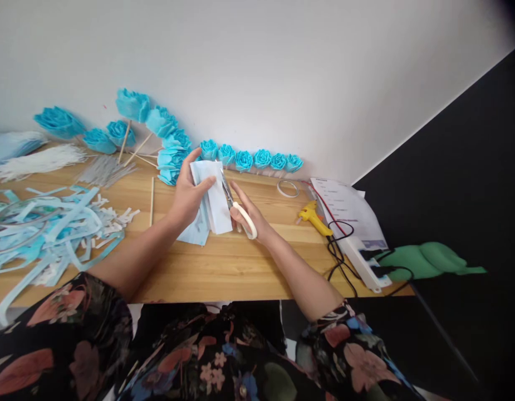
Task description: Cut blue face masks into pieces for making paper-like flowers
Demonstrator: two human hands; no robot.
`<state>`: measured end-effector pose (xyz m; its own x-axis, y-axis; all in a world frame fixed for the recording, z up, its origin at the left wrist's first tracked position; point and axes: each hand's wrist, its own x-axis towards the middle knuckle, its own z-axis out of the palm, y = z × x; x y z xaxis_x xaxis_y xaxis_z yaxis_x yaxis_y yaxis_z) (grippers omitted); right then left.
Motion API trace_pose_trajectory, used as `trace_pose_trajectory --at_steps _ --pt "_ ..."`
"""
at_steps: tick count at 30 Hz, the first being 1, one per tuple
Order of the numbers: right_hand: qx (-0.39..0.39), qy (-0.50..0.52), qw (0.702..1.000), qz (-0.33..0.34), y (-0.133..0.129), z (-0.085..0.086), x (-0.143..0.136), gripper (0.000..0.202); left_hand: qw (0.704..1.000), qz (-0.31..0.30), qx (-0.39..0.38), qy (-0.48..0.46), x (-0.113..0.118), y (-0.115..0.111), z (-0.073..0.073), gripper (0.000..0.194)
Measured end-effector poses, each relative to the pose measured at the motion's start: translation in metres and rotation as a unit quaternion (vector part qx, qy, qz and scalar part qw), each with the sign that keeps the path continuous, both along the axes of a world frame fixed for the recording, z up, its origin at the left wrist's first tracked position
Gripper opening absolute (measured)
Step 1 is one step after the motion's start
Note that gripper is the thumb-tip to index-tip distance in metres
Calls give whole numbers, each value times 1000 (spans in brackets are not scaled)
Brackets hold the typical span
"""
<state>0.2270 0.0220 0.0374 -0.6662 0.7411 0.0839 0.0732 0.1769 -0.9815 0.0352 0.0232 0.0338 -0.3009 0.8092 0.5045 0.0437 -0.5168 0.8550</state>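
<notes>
In my left hand (189,192) is a pale blue and white sheet (219,206), thin and soft-looking like face mask fabric, held upright above the table with the thumb across its front. My right hand (251,214) is closed round the white handles of a pair of scissors (244,220). Their metal blades point up along the right edge of the sheet; whether they are cutting into it I cannot tell. Another pale blue piece (195,231) hangs or lies just below my left hand. A thin wooden stick (152,200) lies left of that hand.
Blue fabric roses (244,160) line the wall, several on sticks. Cut strips (52,228) heap up at left, near white cords (42,161) and grey wires (104,169). At right are a tape ring (288,189), yellow glue gun (313,217), paper (351,209) and power strip (363,262).
</notes>
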Motion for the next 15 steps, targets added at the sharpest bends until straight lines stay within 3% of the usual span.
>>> trace_pose_trajectory --at_steps 8,15 --pt "0 -7 1000 5 -2 1 0 102 1000 13 -1 -5 -5 4 -5 75" --pt "7 -7 1000 -15 -2 1 1 102 999 15 4 48 3 -2 -4 72"
